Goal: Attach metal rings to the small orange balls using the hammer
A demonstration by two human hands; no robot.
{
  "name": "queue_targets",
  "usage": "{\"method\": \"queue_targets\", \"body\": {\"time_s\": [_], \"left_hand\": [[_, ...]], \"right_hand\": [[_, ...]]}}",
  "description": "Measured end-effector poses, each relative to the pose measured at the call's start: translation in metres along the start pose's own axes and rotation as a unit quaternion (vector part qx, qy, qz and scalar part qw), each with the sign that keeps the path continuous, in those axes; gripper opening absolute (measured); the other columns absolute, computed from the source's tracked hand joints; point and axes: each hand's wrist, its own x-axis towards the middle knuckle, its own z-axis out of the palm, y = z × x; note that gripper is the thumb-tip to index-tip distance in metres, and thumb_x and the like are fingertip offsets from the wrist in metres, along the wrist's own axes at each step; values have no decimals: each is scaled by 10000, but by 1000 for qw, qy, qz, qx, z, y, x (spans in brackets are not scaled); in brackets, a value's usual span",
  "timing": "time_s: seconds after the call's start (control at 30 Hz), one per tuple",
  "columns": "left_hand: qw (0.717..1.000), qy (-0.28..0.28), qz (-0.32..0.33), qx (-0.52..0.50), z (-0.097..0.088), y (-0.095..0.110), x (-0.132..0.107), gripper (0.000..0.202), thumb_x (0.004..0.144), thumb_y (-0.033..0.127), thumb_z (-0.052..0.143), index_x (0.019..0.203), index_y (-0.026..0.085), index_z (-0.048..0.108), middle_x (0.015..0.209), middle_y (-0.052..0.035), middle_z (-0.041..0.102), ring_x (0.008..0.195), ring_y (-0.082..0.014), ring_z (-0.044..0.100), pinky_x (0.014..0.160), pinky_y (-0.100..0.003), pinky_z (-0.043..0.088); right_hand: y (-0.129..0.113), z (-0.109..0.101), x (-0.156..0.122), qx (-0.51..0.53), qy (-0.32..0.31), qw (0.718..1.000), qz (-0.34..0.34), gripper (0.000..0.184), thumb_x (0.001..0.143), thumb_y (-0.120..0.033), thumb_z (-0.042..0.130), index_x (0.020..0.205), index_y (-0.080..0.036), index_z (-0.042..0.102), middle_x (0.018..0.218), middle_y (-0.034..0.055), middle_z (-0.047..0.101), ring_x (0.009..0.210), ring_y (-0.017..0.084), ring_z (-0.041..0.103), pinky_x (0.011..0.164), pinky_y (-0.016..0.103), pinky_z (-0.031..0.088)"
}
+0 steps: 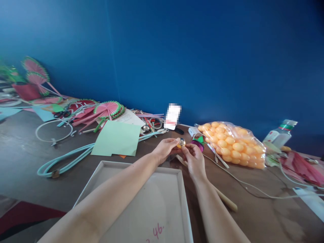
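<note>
At the centre, we see a small shiny ball point(181, 142), silvery with a gold tint, held up between two bare hands. The grip of the left hand point(165, 150) pinches it from one side with thumb and fingers; the grip of the right hand point(194, 160) pinches its lower edge from the other. We judge the handling to be partway: the ball is off the worktop point(268, 212) and in the fingers, but not set down, and we cannot tell whether it is joined to anything. Just beyond the right hand sits a purple item with a green top point(197, 144), partly hidden. A wooden stick point(227, 201) passes behind the right forearm, and a shallow white tray point(167, 202) marked "46" lies beneath the left. Further right we find a clear bag of yellow-orange balls point(235, 146), well filled; to the left, pale green paper point(116, 139), blue tubing point(63, 155) and watermelon-coloured paper fans point(107, 109), all apart from the hands, before a blue wall point(162, 50)
</note>
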Motion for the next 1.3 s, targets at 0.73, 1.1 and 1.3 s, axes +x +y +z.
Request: {"method": "queue_targets", "body": {"time_s": [0.73, 1.1, 1.3], "left_hand": [[997, 47, -1, 54, -6, 0, 6, 360, 557, 358, 822, 742, 78, 692, 742, -92, 662, 625, -100, 604, 631, -219, 500], [994, 109, 5, 4, -10, 0, 9, 317, 622, 315, 797, 789, 69, 688, 762, -89, 672, 640, -97, 626, 681, -222, 530], [990, 113, -1, -87, -11, 1, 11, 241, 683, 238, 759, 824, 76, 649, 753, -77, 665, 644, -100, 636, 683, -218, 540]], "right_hand": [[-7, -26, 4, -385, -23, 919, -87, 222, 797, -399, 568, 915, -217, 613, 887, 52, 679, 798, 200, 624, 695, 324, 454], [-22, -37, -6, -666, -175, 724, 36, 259, 754, -421, 615, 957, -261, 608, 987, 80, 675, 888, 294, 637, 626, 330, 368], [-11, -33, -3, -647, -170, 743, 8, 190, 852, -332, 474, 955, -217, 586, 985, 117, 653, 919, 278, 621, 664, 327, 369]]}}
